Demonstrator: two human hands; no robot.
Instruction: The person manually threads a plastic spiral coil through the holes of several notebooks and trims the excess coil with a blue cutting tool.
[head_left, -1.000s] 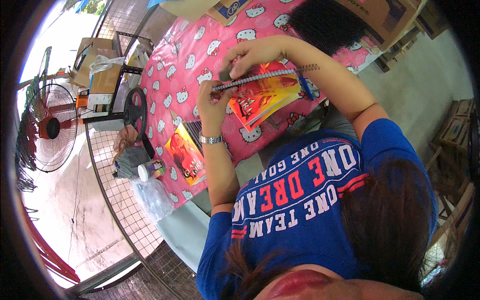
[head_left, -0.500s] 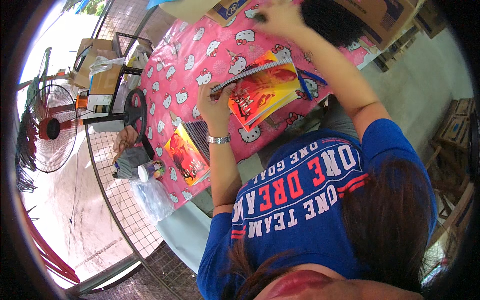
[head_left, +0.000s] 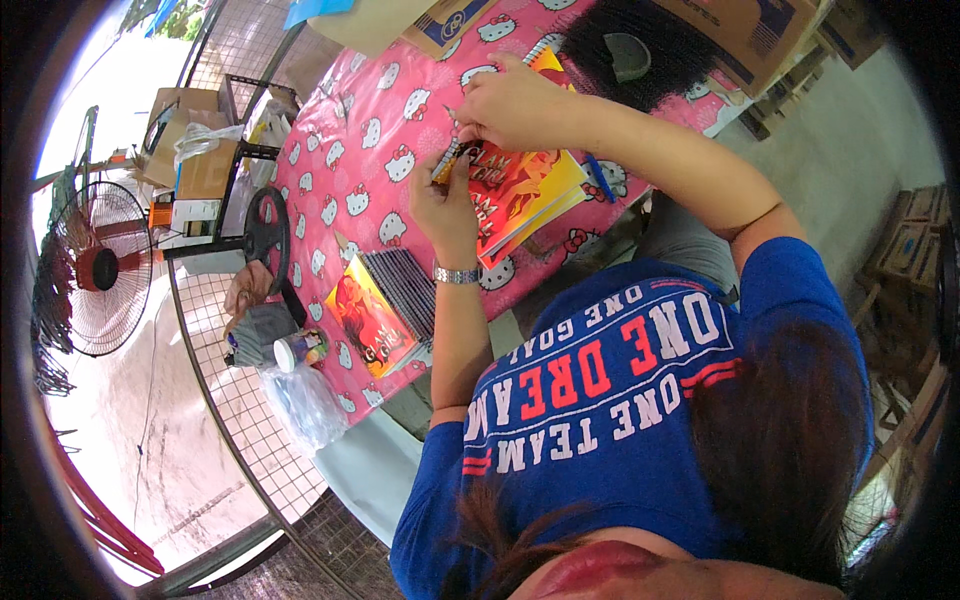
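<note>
A yellow and red spiral notebook point(head_left: 535, 190) lies on the pink table in front of me, tilted, apparently with another under it. At the left end of its coil binding, my left hand point(head_left: 442, 210) grips the notebook between thumb and fingers. My right hand point(head_left: 515, 108) reaches across the binding, fingertips pinched close to the left ones; whatever they hold is too small or hidden to make out. Just beyond the right forearm lies a blue pen point(head_left: 600, 178). A black bristly heap point(head_left: 590, 40), perhaps loose binding coils, bears a grey half-round piece point(head_left: 627, 57).
Left of my left forearm sits a stack of similar notebooks point(head_left: 375, 318). A white-lidded jar point(head_left: 298, 350) and a clear plastic bag point(head_left: 305, 405) are at the table's left edge. Cardboard boxes point(head_left: 745, 35) stand at the back. A fan point(head_left: 100, 268) stands far left.
My right hand has come from beside the black heap down to the notebook's binding, near my left hand. The grey half-round piece now shows on the heap. The left hand stays at the notebook.
</note>
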